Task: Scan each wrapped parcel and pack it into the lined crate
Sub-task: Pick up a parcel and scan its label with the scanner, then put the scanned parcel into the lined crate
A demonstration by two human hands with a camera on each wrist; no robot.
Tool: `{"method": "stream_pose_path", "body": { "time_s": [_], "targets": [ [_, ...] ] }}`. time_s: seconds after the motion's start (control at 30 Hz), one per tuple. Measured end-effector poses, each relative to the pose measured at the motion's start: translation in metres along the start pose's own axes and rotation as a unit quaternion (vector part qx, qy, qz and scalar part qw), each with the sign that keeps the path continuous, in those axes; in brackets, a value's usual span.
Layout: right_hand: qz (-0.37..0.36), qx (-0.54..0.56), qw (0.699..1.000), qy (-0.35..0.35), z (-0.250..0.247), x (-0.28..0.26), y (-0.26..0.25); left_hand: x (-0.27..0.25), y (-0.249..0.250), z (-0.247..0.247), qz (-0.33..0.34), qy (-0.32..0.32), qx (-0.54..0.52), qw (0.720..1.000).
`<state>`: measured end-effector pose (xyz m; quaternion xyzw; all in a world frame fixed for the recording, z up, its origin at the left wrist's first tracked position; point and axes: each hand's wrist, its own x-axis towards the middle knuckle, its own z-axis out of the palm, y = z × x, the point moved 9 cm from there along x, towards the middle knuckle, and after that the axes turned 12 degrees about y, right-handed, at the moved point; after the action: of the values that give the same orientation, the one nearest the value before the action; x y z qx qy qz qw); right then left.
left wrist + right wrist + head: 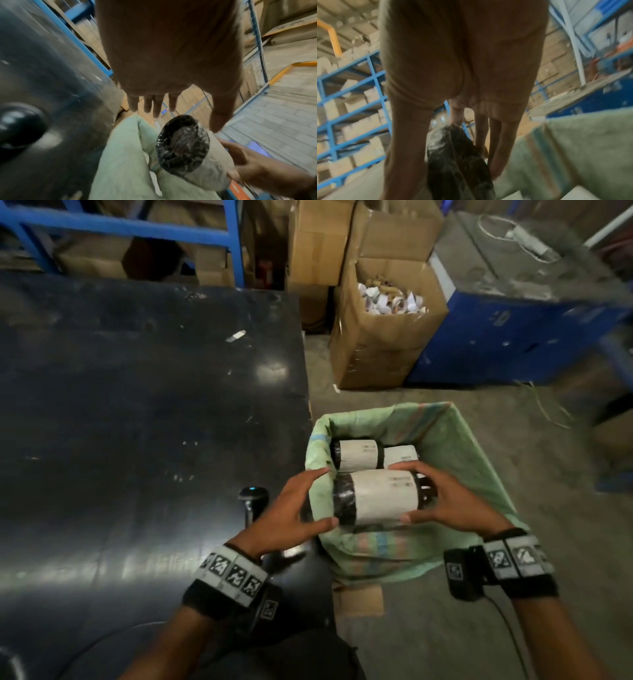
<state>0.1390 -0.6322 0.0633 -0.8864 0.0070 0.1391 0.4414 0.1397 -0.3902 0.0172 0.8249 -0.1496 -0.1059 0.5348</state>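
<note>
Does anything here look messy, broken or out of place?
Nothing much stands out. The parcel held over the lined crate looks intact, and two more parcels lie neatly inside. The only untidy spot is the open cardboard box behind, heaped with paper scraps.

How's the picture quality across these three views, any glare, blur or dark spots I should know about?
Head view: dim, with glare patches on the black table, motion smear at the right edge, the parcel fairly sharp. Left wrist view: the left hand is a dark, unfocused mass; the background streaks. Right wrist view: soft throughout, the right hand shadowed, the shelving blurred.
</note>
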Motion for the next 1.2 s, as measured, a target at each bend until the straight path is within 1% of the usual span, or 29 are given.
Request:
{"method": "stream_pose_path", "body": {
  "time_s": [0.07, 0.13, 0.17, 0.27, 0.3, 0.37, 0.5, 0.63, 0.7, 0.77, 0.83, 0.9, 0.93, 0.97, 1.0, 1.03, 1.1, 1.17, 1.2],
  "targets": [
    [0.034, -0.076, 0.997, -0.007, -0.035, 0.015, 0.029, 0.026, -0.007, 0.029, -0.017, 0.029, 0.102, 0.994],
    [0.060, -0.141, 0.988, -0.006, -0.062, 0.037, 0.059, 0.047, -0.015, 0.052, -0.036, 0.077, 0.188, 0.978],
    [0.077, -0.160, 0.984, 0.002, -0.072, 0.050, 0.074, 0.053, -0.020, 0.063, -0.045, 0.089, 0.222, 0.970],
    [0.112, -0.206, 0.971, 0.051, -0.092, 0.089, 0.109, 0.059, -0.036, 0.087, -0.059, 0.093, 0.312, 0.944],
    [0.119, -0.215, 0.967, 0.068, -0.095, 0.100, 0.117, 0.058, -0.039, 0.090, -0.060, 0.097, 0.325, 0.939],
    [0.123, -0.234, 0.960, 0.094, -0.096, 0.124, 0.132, 0.057, -0.044, 0.092, -0.060, 0.105, 0.324, 0.938],
    [0.123, -0.301, 0.938, 0.121, -0.088, 0.165, 0.157, 0.057, -0.049, 0.092, -0.055, 0.094, 0.334, 0.936],
    [0.154, -0.262, 0.944, 0.125, -0.066, 0.187, 0.192, 0.056, -0.050, 0.094, -0.050, 0.076, 0.338, 0.937],
    [0.163, -0.236, 0.947, 0.144, -0.055, 0.186, 0.202, 0.056, -0.050, 0.092, -0.049, 0.083, 0.332, 0.938],
    [0.172, -0.233, 0.942, 0.172, -0.052, 0.182, 0.205, 0.058, -0.051, 0.093, -0.045, 0.084, 0.342, 0.935],
    [0.195, -0.258, 0.930, 0.175, -0.053, 0.177, 0.199, 0.060, -0.053, 0.094, -0.045, 0.071, 0.345, 0.935],
    [0.210, -0.312, 0.913, 0.156, -0.055, 0.171, 0.178, 0.061, -0.053, 0.092, -0.031, 0.053, 0.316, 0.947],
    [0.199, -0.329, 0.909, 0.162, -0.057, 0.166, 0.159, 0.063, -0.051, 0.088, -0.021, 0.046, 0.281, 0.958],
    [0.175, -0.327, 0.911, 0.180, -0.054, 0.160, 0.134, 0.062, -0.049, 0.077, -0.015, 0.048, 0.235, 0.971],
    [0.139, -0.307, 0.919, 0.206, -0.049, 0.152, 0.106, 0.061, -0.048, 0.061, -0.012, 0.063, 0.192, 0.979],
    [0.100, -0.269, 0.929, 0.232, -0.038, 0.141, 0.076, 0.058, -0.047, 0.041, -0.006, 0.088, 0.169, 0.982],
    [0.027, -0.141, 0.951, 0.274, -0.007, 0.118, 0.020, 0.048, -0.051, -0.006, 0.004, 0.145, 0.180, 0.973],
    [-0.009, -0.023, 0.961, 0.276, 0.039, 0.097, -0.026, 0.033, -0.066, -0.052, 0.003, 0.198, 0.209, 0.958],
    [-0.009, -0.002, 0.964, 0.266, 0.066, 0.090, -0.042, 0.023, -0.078, -0.074, -0.003, 0.222, 0.223, 0.949]
  ]
}}
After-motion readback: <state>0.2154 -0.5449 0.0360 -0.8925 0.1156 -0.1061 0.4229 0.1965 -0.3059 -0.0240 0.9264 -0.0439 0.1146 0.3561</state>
